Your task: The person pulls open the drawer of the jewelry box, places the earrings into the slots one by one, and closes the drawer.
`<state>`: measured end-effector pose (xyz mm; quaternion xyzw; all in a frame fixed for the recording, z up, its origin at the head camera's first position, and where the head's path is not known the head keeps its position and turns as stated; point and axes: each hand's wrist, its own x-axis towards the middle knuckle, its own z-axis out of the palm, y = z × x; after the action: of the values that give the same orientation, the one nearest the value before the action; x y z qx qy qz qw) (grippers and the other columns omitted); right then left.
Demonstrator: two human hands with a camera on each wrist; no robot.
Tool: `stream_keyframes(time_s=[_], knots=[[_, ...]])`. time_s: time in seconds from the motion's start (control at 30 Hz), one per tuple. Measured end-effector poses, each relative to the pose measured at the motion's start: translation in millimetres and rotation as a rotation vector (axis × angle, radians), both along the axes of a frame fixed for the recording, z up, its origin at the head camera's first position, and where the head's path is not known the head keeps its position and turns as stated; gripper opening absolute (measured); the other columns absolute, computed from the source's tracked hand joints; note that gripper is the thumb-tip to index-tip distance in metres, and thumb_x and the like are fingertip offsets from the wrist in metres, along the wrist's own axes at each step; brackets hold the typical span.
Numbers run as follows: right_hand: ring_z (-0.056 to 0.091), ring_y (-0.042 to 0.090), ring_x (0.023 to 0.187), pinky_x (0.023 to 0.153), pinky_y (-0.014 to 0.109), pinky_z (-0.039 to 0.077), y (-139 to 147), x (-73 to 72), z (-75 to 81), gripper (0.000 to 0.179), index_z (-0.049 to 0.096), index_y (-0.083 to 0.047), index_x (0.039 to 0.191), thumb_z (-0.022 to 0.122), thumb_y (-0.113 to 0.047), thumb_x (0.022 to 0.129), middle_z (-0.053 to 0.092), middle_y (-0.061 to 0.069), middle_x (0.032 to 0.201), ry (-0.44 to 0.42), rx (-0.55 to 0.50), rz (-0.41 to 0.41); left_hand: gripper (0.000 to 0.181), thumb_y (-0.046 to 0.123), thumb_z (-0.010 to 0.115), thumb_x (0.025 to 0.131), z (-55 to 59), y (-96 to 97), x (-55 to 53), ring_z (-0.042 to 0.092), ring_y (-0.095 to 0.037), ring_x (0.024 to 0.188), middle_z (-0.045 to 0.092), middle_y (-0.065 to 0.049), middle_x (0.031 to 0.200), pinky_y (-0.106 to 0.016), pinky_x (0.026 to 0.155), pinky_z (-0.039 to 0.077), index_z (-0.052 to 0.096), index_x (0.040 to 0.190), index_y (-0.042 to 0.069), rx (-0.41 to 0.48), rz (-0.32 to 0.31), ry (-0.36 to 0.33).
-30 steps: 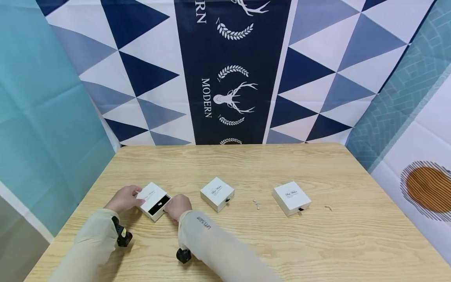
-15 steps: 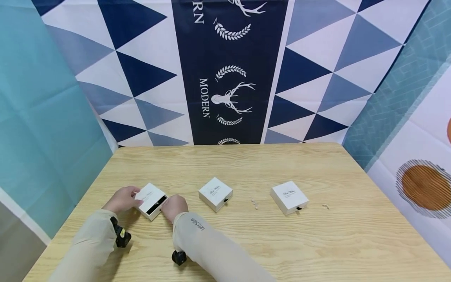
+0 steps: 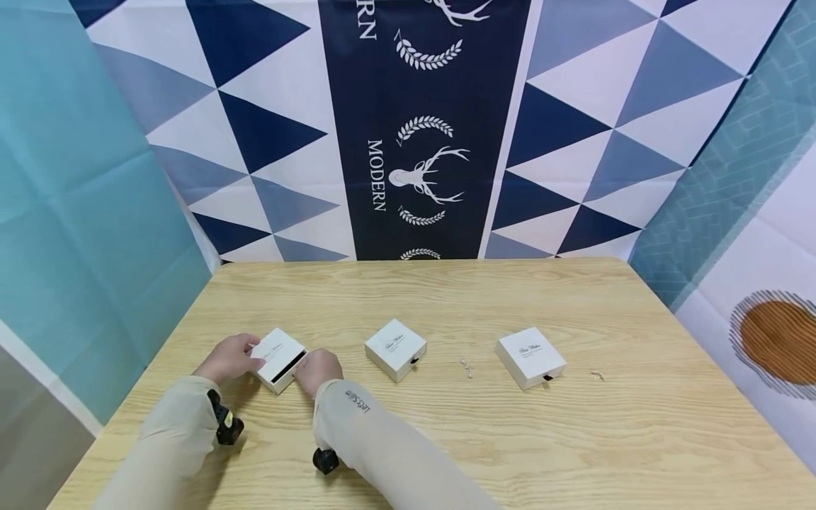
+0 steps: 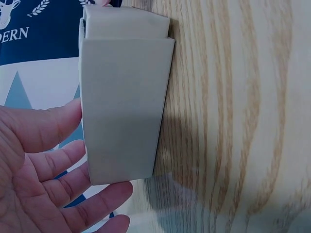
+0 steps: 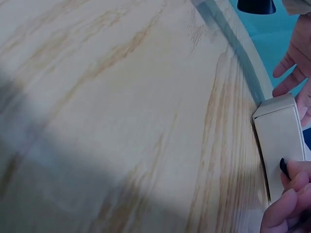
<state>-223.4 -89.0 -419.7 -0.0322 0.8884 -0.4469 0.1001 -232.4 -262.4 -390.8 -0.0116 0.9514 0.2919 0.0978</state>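
Drawer (image 4: 127, 25) has slid deeper into the left box (image 3: 277, 354), which sits left of the middle box (image 3: 396, 347); it faces my nearer right hand (image 3: 319, 372), fingers curled at the black tab (image 5: 284, 168) (pinched? can't tell), while my left hand (image 3: 229, 358) grips the left box. Three boxes, counting the right box (image 3: 530, 358); tiny pieces (image 3: 467, 368) right of the middle box, uncountable.

Left hand (image 3: 226, 359): fingers spread | Right hand (image 3: 320, 372): fingers curled | Arms (image 3: 398, 443): forward
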Motion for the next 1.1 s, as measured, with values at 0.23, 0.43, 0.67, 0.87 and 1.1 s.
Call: stream_keyframes(time_s=[0.23,0.43,0.67,0.87,1.1], knots=[[0.043,0.009,0.051,0.052,0.020,0.036,3.5,-0.3,-2.2,0.035,0.053,-0.011,0.053,0.069,-0.010,0.084,0.047,-0.005,0.053,0.051,0.054,0.021,0.046,0.003,0.064,0.086,-2.3,3.4,0.8,0.055,-0.043,0.103,0.055,-0.036,0.113,-0.052,0.088,0.044,0.047,0.121,-0.021,0.004,-0.005,0.008],[0.050,0.006,0.059,0.061,0.019,0.042,2.4,-0.9,-4.4,0.018,0.070,-0.009,0.067,0.070,-0.012,0.085,0.061,-0.007,0.063,0.058,0.017,0.049,0.044,0.003,0.063,0.087,-4.1,2.8,1.6,0.056,-0.041,0.100,0.056,-0.034,0.111,-0.051,0.087,0.045,0.047,0.121,-0.022,0.005,-0.015,0.015],[0.050,0.006,0.061,0.063,0.019,0.042,0.3,-1.7,-5.4,0.013,0.072,-0.010,0.073,0.069,-0.013,0.085,0.063,-0.006,0.067,0.067,0.000,0.079,0.044,0.002,0.062,0.088,-0.7,3.5,2.8,0.056,-0.039,0.099,0.057,-0.034,0.110,-0.050,0.085,0.046,0.046,0.121,-0.022,0.014,-0.013,0.016],[0.055,0.007,0.065,0.063,0.020,0.044,0.0,-1.0,-6.3,0.010,0.074,-0.010,0.075,0.069,-0.010,0.083,0.065,-0.005,0.069,0.060,-0.003,0.063,0.044,0.002,0.062,0.088,-2.2,6.0,4.1,0.055,-0.042,0.103,0.055,-0.036,0.114,-0.051,0.087,0.045,0.046,0.122,-0.022,0.028,-0.004,0.014],[0.042,0.009,0.054,0.053,0.019,0.033,-3.3,1.1,-7.0,0.031,0.054,-0.009,0.056,0.065,-0.013,0.085,0.046,-0.005,0.054,0.083,0.067,0.140,0.043,0.001,0.061,0.088,2.3,6.1,4.2,0.053,-0.045,0.107,0.053,-0.038,0.118,-0.053,0.089,0.044,0.046,0.122,-0.022,0.028,0.012,0.005]])
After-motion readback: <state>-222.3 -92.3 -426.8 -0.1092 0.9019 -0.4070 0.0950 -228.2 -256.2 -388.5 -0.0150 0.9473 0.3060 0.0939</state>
